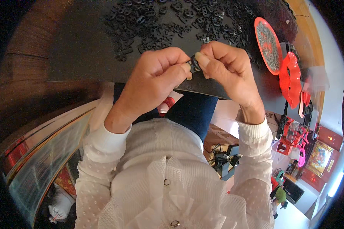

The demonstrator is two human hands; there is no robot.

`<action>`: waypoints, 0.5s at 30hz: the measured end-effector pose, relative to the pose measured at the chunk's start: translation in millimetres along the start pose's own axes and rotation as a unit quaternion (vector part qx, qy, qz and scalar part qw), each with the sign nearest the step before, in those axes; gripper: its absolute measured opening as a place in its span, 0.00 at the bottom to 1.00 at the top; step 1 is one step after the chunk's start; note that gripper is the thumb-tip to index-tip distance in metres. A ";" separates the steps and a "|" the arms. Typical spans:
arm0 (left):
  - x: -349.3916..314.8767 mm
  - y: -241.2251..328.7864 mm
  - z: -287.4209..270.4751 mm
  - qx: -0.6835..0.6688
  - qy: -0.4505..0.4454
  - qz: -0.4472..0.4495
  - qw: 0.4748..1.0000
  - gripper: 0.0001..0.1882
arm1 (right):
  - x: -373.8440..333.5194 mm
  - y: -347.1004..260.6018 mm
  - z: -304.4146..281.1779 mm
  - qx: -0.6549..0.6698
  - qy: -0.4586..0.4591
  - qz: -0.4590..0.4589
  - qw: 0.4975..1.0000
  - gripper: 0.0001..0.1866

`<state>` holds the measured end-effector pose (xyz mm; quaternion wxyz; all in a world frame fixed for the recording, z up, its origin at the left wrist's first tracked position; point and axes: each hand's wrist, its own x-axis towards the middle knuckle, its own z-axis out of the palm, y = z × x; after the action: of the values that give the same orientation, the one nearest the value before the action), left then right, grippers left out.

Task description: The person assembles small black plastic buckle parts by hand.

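Note:
Both my hands meet just above the near edge of a dark table (80, 65). Pinched between them is a small black plastic part (194, 65) with openings in it. My left hand (156, 78) grips its left side between thumb and fingertips. From the other side, my right hand (231, 72) is closed with its thumb and forefinger on the same part. The fingers cover much of it, so its full shape is hidden. Beyond my hands lies a spread of similar loose black parts (153, 28), several of them ring-shaped or with holes.
On the right of the table stands a red oval tray (257, 28) with many small grey pieces. Next to it is a red wavy-rimmed dish (289, 82). A glass-like panel (46, 179) stands at lower left, near a white sack (61, 204). Another person (280, 194) appears far right.

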<state>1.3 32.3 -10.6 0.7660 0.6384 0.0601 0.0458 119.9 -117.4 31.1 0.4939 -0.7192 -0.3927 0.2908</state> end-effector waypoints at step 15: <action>0.6 3.8 0.5 -0.062 0.050 -0.001 0.997 0.09 | -2.0 -7.3 5.2 -0.326 0.031 -0.249 0.911 0.20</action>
<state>2.0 32.6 -6.8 0.8002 0.5864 0.0961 0.0806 112.7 -115.1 36.2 0.3001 -0.7281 -0.6163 -0.0087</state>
